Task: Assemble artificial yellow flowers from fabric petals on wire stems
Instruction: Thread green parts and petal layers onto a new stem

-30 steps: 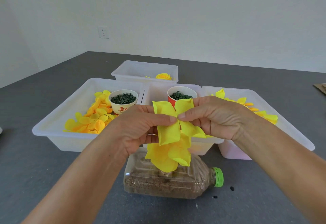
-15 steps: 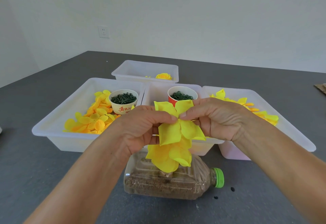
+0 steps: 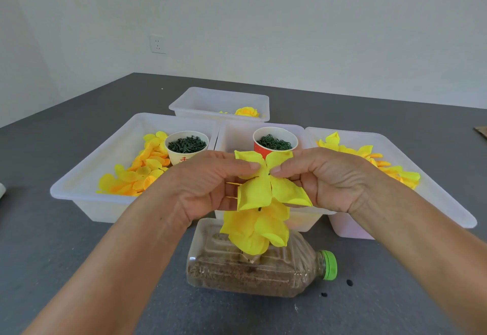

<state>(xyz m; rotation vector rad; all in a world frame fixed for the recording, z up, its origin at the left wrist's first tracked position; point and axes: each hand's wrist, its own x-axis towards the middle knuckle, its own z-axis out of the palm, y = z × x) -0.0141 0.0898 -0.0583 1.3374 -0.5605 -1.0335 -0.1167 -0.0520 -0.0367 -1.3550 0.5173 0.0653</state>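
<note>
On the grey desk, four white tubs: the left tub holds loose petals and a cup of green bits. At centre frame, both hands, left and right, pinch the yellow flower above a sand-filled bottle.

Both hands meet at a yellow petal piece: the left hand and right hand pinch it at its middle with their fingertips. Under it hangs a flower, over a sand-filled bottle lying on its side. Beyond the hands stand bins of petals and two cups.
</note>
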